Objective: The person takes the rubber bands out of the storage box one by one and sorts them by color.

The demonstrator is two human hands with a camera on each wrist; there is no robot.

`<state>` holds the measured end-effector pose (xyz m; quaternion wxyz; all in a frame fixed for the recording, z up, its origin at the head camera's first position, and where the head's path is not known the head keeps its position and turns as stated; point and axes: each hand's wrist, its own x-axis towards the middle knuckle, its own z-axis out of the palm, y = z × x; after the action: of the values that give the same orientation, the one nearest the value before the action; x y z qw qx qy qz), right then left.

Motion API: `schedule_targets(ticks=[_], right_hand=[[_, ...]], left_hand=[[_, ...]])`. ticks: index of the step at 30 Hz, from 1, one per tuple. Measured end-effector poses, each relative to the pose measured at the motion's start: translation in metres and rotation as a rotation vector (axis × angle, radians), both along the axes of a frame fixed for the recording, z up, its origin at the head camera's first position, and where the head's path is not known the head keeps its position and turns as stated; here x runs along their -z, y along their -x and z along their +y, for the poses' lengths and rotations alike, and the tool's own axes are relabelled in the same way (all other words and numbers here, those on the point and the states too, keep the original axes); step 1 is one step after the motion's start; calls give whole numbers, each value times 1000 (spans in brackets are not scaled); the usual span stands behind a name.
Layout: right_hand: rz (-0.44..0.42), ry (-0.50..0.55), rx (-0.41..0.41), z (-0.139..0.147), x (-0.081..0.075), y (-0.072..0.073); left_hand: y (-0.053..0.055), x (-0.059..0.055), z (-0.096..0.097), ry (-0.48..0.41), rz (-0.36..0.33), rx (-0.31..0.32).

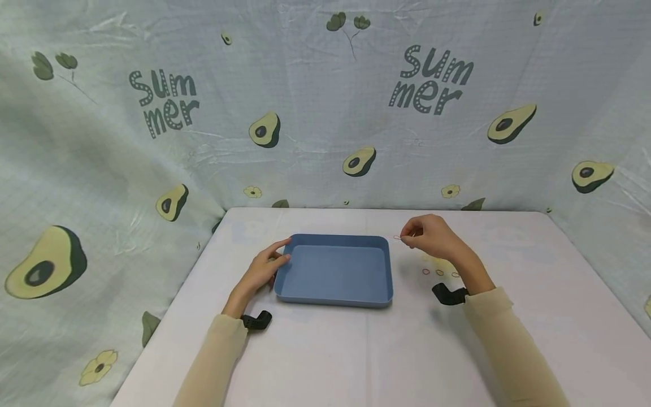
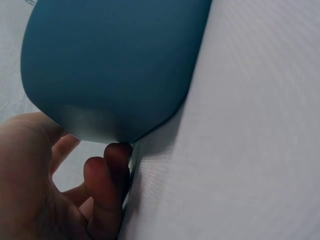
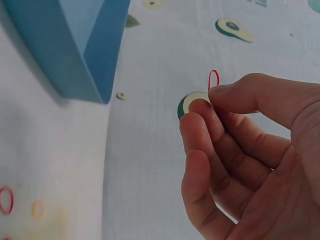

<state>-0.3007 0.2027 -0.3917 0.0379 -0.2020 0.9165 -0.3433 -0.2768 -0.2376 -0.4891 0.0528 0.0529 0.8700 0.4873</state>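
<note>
A blue rectangular tray (image 1: 333, 301) lies on the white-covered table. My left hand (image 1: 264, 267) holds it at its left side, with fingers at the rim; in the left wrist view some curled fingers (image 2: 107, 170) sit against the tray's outer corner. Raised just right of the tray's far right corner, my right hand (image 1: 432, 234) pinches a small red rubber band (image 3: 214, 79) between thumb and fingertips. The band's loop sticks up past the thumb, its lower part hidden by the fingers.
Below the right hand lie several small bands on the table, among them a red band (image 1: 426, 271) and an orange band (image 3: 38, 209), near a yellowish patch. A cloth printed with avocados (image 1: 359, 162) hangs behind the table and along its sides.
</note>
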Motion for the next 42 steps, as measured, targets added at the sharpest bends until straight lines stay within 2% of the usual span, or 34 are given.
schedule_targets(ticks=[11, 26, 42], right_hand=[[-15, -27, 42, 30, 6, -4], [-39, -16, 65, 51, 16, -7], [-60, -38, 91, 82, 25, -18]], left_hand=[[0, 0, 1, -3, 0, -15], [1, 2, 0, -12, 8, 9], [0, 1, 1, -1, -5, -7]])
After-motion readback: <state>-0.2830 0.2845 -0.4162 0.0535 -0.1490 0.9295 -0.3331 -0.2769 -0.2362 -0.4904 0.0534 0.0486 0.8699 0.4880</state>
